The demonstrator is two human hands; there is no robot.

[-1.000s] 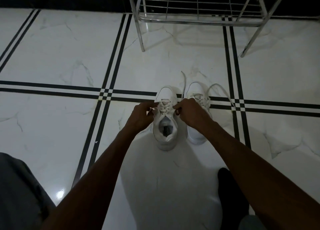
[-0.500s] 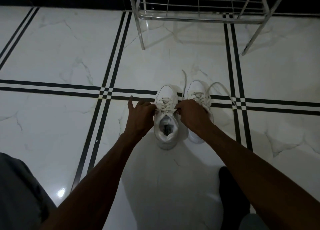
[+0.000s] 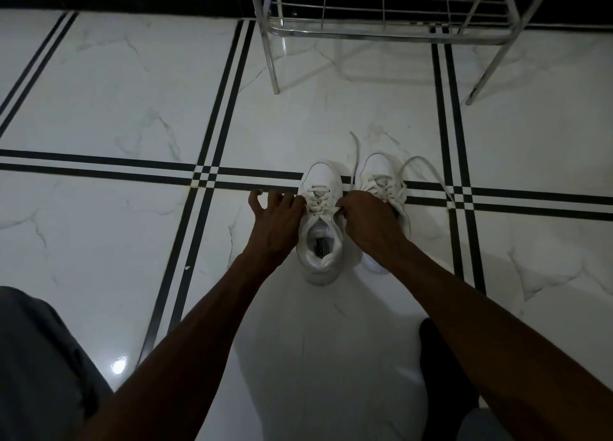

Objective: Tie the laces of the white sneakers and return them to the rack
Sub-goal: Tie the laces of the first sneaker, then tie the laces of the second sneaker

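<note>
Two white sneakers stood side by side on the white marble floor [image 3: 132,85], toes pointing toward the far wall, straddling a black double stripe [image 3: 99,165] that crossed the floor. The left sneaker [image 3: 320,241] sat slightly nearer the person; the right sneaker [image 3: 381,181] stood just beside it, partly hidden by the right wrist.

The left hand [image 3: 277,223] was at the left side of the left sneaker, its outer fingers spread and lifted, its thumb and forefinger at the lace [image 3: 318,205]; whether they pinched it could not be told. The right hand [image 3: 366,220] was curled, pinching the lace at the tongue of the same sneaker.

The right sneaker's laces [image 3: 421,165] lay loose, trailing over the floor.

The metal rack [image 3: 381,32] stood at the far edge of the floor, well apart from the sneakers.
</note>
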